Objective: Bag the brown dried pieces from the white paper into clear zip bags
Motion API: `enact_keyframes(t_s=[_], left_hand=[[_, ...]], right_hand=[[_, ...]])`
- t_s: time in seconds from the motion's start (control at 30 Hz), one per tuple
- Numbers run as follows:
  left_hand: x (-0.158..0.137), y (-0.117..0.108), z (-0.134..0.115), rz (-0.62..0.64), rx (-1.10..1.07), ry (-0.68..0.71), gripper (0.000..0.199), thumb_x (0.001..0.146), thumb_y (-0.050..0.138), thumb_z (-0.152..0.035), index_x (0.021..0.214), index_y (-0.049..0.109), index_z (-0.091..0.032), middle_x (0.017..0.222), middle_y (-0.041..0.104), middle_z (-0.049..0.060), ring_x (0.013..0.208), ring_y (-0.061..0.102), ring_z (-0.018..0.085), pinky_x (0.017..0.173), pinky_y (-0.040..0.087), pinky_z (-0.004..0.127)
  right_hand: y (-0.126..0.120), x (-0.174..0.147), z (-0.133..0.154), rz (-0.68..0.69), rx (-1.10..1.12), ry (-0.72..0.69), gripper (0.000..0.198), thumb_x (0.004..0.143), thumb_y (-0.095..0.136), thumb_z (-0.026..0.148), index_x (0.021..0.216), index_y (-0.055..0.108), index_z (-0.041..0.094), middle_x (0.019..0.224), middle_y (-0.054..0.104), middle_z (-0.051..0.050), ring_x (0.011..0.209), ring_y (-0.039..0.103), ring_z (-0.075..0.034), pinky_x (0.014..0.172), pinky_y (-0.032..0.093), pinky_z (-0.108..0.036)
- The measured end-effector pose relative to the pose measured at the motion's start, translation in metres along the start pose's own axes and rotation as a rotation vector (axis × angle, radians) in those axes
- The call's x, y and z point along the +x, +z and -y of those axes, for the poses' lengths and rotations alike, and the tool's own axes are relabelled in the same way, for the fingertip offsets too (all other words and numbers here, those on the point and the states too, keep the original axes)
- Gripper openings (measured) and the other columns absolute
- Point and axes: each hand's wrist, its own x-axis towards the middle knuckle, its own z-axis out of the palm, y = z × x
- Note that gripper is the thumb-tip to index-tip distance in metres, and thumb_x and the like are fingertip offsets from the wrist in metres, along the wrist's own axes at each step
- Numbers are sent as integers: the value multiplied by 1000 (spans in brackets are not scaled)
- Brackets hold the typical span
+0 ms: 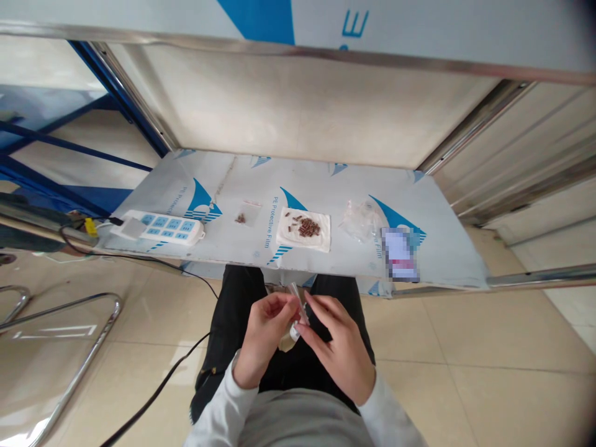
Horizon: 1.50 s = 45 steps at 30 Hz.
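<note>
My left hand [269, 329] and my right hand [339, 344] meet above my lap, in front of the shelf's edge. Between their fingertips is a small clear plastic bag [296, 293], pinched from both sides. Its contents, if any, are too small to make out. Ahead of my hands a white napkin [298, 242] lies on the shelf, bearing a heap of small brown rod-shaped pieces [310, 228]. A flat clear zip bag [252, 213] holding a few brown pieces [240, 218] rests to its left. Several crumpled clear bags [361, 218] lie to its right.
A white power strip [170, 228] with a plug and black cable [153, 261] lies at the left of the film-covered shelf [311, 180]. A blurred-out phone [399, 254] is near the front right edge. A metal chair frame [100, 338] stands at the left.
</note>
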Motion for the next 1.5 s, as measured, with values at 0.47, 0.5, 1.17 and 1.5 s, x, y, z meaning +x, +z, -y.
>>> enact_keyframes(t_s=[0.47,0.5,1.17,1.5], left_hand=[[-8,-2,-6,88,556,216,26,80,61,-37,68,63,-15,61,63,3,55,55,11,54,42,21],[-10,1,-8,42,635,248,24,80,61,-35,66,62,-16,59,63,2,53,54,11,53,40,20],[-6,-4,-46,97,531,120,21,76,51,-27,58,52,-17,47,48,-3,41,44,7,42,31,18],[8,-36,-14,-88,468,120,43,86,45,-52,63,55,-17,44,47,-4,41,42,9,43,31,19]], right_hand=[[1,5,-9,-106,293,259,27,91,51,30,74,68,17,68,59,-3,57,55,-13,53,44,-24],[1,5,-11,-190,184,239,23,90,53,28,78,68,17,71,61,-4,59,56,-14,55,45,-25],[-13,30,-39,325,669,168,46,70,73,44,107,63,18,92,68,-4,83,64,-18,73,52,-29],[-25,214,-87,516,-817,-31,41,72,71,38,108,65,19,105,68,-11,93,63,-24,75,46,-31]])
